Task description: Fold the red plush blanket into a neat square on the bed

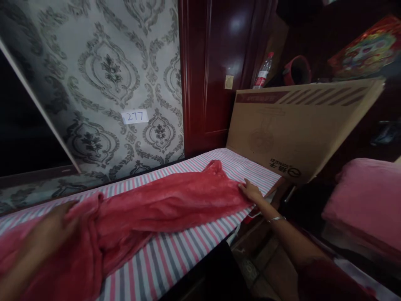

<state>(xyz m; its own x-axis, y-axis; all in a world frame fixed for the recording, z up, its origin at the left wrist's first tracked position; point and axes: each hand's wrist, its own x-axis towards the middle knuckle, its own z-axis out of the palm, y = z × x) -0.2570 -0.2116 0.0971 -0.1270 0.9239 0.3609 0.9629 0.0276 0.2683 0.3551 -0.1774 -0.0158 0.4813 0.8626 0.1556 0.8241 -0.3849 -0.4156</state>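
A long, soft red fleece garment (175, 198) lies stretched and wrinkled along a striped cloth; its exact kind I cannot tell. At the garment's far right end, my right hand (251, 192) has its fingers closed on the edge, thumb raised, with a bracelet on the wrist. My left hand (52, 230) is over the bunched left part of the garment. Motion smears its fingers, so their grip is not clear. Underneath, the cloth (175, 255) shows pink, grey and white stripes.
A large cardboard box (282, 125) stands at the right end of the striped surface, with a plastic bottle (263, 72) behind it. Patterned wallpaper bears a paper label (134, 116). A dark screen (25, 117) rises at left. Folded pink bedding (366, 205) sits at right.
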